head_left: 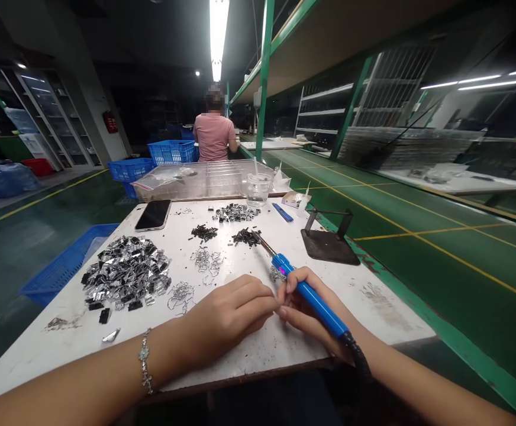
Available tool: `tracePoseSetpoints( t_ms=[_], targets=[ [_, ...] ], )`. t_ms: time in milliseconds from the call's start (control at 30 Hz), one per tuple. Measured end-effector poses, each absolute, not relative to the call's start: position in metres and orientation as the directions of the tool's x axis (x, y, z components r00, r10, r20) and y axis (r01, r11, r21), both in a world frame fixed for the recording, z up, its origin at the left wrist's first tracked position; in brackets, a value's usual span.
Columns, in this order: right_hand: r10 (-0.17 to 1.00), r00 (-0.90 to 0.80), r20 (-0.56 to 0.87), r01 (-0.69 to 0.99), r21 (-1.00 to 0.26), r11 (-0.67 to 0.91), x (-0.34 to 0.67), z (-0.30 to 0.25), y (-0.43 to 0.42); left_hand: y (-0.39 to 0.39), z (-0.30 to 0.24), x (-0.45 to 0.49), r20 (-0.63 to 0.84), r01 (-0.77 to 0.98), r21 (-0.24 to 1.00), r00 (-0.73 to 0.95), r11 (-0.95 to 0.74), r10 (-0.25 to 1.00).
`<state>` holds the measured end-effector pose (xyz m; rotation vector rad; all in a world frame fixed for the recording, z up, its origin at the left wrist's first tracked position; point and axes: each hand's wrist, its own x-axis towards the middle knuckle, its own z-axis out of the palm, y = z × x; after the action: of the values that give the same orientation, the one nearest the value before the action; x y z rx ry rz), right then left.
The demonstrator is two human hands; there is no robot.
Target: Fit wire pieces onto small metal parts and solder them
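Observation:
My right hand (305, 307) is wrapped round a blue soldering iron (312, 296) whose metal tip points away toward the table's middle. My left hand (226, 313) rests on the white table (373, 302) with its fingers pressed together at the right hand's fingertips; what they pinch is hidden. A small silver wire piece (277, 273) lies just beyond the fingers, beside the iron's barrel. A bracelet sits on my left wrist.
A big heap of shiny metal parts (125, 272), small piles of black parts (245, 237) and wire clips (207, 259), a phone (153, 214), a glass cup (257, 188), a black iron stand (329, 241) and clear trays (205, 177) cover the table. Blue crates (63, 266) stand left. A person in pink (213, 136) works ahead.

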<state>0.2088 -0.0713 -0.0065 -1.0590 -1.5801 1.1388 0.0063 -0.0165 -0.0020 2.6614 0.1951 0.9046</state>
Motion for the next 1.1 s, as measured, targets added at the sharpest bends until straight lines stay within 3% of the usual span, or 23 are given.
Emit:
tracePoseSetpoints(
  t_ms=[133, 233, 333, 433, 533, 633, 700, 900, 1100],
  targets=[
    [0.947, -0.169, 0.274, 0.243, -0.919, 0.309, 0.209, -0.011, -0.070, -0.013, 0.003, 0.003, 0.580, 0.040, 0.350, 0.776, -0.936, 0.250],
    [0.873, -0.047, 0.485, 0.483, -0.754, 0.445, 0.215, -0.012, -0.070, -0.003, 0.006, 0.000, 0.592, 0.124, 0.516, 0.663, -0.847, 0.458],
    [0.718, -0.140, 0.682, 0.629, -0.499, 0.596, 0.225, -0.009, -0.072, 0.012, 0.007, -0.003, 0.395, 0.157, 0.840, 0.480, -0.519, 0.783],
    [0.634, -0.250, 0.731, 0.609, -0.390, 0.690, 0.233, -0.007, -0.077, 0.028, 0.003, -0.002, 0.086, -0.066, 0.996, 0.376, -0.066, 0.923],
    [0.634, -0.266, 0.726, 0.545, -0.430, 0.720, 0.239, -0.014, -0.083, 0.038, -0.003, -0.001, -0.096, -0.345, 0.912, 0.346, 0.222, 0.933],
    [0.656, -0.248, 0.713, 0.511, -0.479, 0.714, 0.242, -0.024, -0.086, 0.041, -0.007, 0.001, -0.178, -0.449, 0.829, 0.353, 0.333, 0.918],
    [0.646, -0.257, 0.718, 0.500, -0.473, 0.725, 0.240, -0.025, -0.085, 0.041, -0.008, 0.002, -0.187, -0.467, 0.807, 0.379, 0.362, 0.906],
    [0.441, -0.366, 0.819, 0.374, -0.305, 0.876, 0.231, -0.013, -0.078, 0.038, -0.006, 0.003, -0.188, -0.468, 0.789, 0.432, 0.398, 0.882],
    [0.445, -0.397, 0.803, 0.391, -0.291, 0.873, 0.228, -0.014, -0.079, 0.039, -0.009, 0.003, -0.185, -0.474, 0.786, 0.434, 0.398, 0.882]
  ],
)
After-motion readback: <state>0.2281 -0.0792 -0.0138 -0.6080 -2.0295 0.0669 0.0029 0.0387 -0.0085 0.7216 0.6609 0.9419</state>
